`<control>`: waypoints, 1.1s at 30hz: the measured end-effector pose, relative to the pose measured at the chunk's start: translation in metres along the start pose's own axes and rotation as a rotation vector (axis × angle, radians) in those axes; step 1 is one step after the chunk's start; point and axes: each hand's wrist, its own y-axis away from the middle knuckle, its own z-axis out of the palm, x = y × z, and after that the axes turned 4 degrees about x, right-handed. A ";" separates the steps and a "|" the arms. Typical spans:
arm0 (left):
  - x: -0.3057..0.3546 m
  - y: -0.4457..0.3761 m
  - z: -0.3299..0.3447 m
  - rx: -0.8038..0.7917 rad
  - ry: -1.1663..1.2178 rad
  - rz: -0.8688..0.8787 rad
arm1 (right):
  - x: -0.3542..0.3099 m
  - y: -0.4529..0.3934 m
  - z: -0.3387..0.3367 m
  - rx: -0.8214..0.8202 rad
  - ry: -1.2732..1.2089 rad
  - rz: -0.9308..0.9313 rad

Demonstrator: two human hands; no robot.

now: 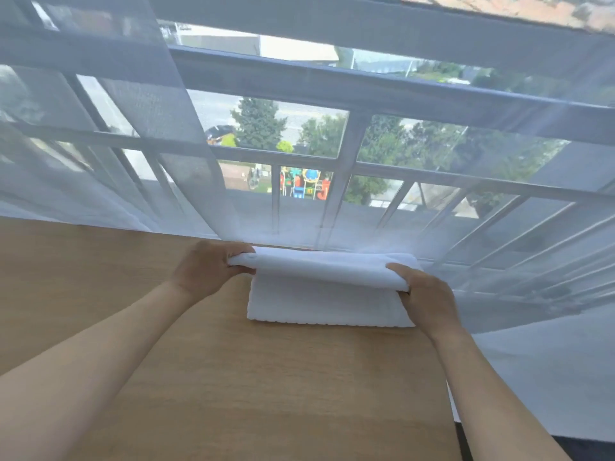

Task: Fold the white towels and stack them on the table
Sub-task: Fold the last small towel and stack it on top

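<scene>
A white towel (327,304) lies on the wooden table (166,327) near its far right corner. Its far part is lifted and curled over toward me, forming a thick fold above the flat lower layer. My left hand (206,269) grips the left end of that raised fold, fingers curled round it. At the right end of the fold my right hand (424,292) grips it the same way. Both forearms reach in from the bottom of the view. I see one towel only; whether more lie beneath it I cannot tell.
A sheer white curtain (100,144) hangs along the table's far edge and drapes past its right side. Behind it is a large window with a grey frame and railing (349,181). The table's right edge (447,377) runs just right of my right arm.
</scene>
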 end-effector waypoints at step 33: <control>-0.305 0.403 -0.475 0.702 -0.028 -0.432 | -0.702 0.130 0.046 0.070 -0.146 -0.498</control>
